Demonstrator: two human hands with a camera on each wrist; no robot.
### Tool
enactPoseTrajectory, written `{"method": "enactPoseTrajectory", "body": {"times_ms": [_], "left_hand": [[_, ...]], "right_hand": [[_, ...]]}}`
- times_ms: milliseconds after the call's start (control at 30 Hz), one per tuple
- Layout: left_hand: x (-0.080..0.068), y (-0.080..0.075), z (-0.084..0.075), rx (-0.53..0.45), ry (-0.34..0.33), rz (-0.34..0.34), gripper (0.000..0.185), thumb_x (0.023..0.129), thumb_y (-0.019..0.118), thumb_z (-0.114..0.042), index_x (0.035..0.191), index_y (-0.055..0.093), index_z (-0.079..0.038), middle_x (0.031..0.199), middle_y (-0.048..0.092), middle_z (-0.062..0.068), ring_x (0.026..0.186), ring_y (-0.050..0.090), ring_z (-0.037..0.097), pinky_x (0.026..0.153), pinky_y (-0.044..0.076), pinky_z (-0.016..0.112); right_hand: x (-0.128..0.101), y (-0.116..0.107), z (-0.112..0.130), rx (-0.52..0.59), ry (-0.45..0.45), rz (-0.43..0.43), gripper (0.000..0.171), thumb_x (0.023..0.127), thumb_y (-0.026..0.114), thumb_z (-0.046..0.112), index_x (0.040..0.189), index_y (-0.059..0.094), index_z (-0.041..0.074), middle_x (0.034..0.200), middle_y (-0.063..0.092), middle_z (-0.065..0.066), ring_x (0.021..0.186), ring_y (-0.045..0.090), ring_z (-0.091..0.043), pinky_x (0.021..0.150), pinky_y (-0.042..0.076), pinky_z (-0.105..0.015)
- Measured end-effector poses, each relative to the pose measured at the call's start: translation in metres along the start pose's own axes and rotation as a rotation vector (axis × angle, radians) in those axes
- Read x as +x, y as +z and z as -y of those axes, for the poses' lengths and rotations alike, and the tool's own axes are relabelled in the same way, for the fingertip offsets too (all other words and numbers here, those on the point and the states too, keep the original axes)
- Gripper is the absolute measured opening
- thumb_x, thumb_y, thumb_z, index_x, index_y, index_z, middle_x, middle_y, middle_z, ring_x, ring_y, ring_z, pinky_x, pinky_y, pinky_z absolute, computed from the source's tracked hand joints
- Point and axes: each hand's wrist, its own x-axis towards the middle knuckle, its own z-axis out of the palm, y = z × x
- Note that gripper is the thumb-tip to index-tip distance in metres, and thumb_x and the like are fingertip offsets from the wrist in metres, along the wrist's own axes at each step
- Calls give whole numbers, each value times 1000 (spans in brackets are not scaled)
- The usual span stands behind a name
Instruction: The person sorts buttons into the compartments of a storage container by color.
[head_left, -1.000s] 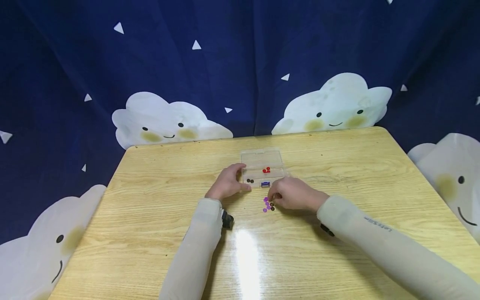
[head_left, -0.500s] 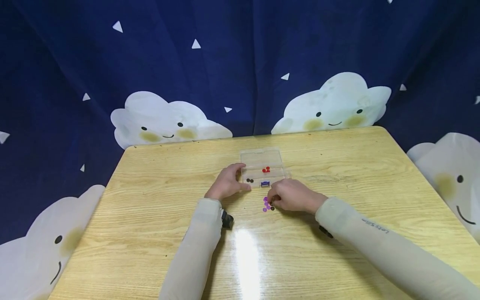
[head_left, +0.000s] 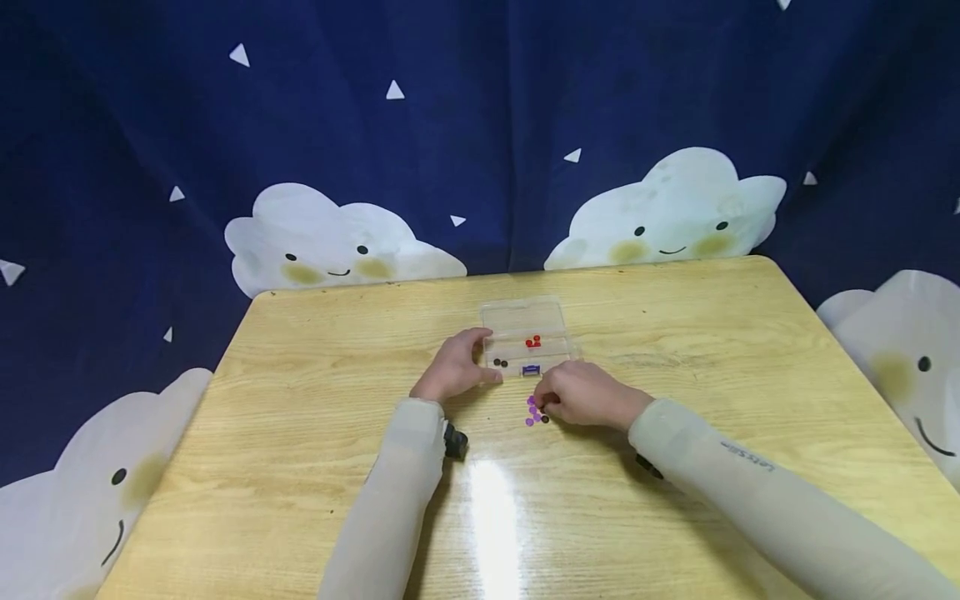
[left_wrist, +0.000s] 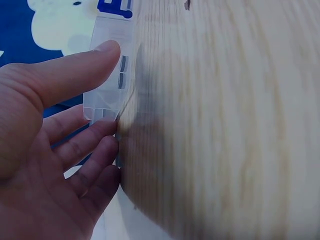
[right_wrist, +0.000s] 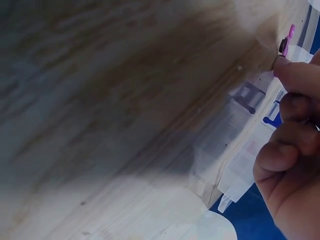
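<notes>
Head view: three red beads (head_left: 533, 341), two black beads (head_left: 500, 362) in box (head_left: 522, 316).

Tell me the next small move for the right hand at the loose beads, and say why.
Probably pinch one purple bead and lift it toward the clear box. The right hand rests at the small pile on the table, fingertips at the beads, while the left hand holds the box's left edge. Red beads and dark beads already lie inside it. Whether a bead is already in its grip cannot be told.
</notes>
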Motion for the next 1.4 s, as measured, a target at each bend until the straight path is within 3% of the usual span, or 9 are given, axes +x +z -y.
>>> {"method": "enactPoseTrajectory", "body": {"times_ms": [233,467,1100,1400], "left_hand": [[0,1,-1,0,-7,0,80,82,82,-22,151,42,-19,148,51,9,137,49,28,112,44,46],[-1,1,-1,-14,-5,6,81,82,82,-21,151,42,-18,147,52,10,136,49,29,112,44,46],[-1,0,0,1,-10,-5,80,82,82,-23,151,42,-19,147,52,10,135,50,28,111,45,46],[1,1,-1,19,7,-3,80,82,82,-23,151,42,-18,145,54,10,134,51,28,111,44,45]], "right_hand": [[0,-1,0,-6,-8,-18,17,82,72,6,76,76,22,78,72,10,69,59,-2,64,49,-20],[-2,-3,4,-82,-91,-26,17,79,72,5,74,76,21,79,75,7,74,68,-10,67,55,-25],[-1,-3,1,42,15,-19,14,82,72,8,84,80,19,86,76,7,78,67,-4,69,54,-21],[3,-17,-2,124,91,-82,9,88,73,10,89,80,14,88,77,4,74,62,-2,69,53,-21]]}}
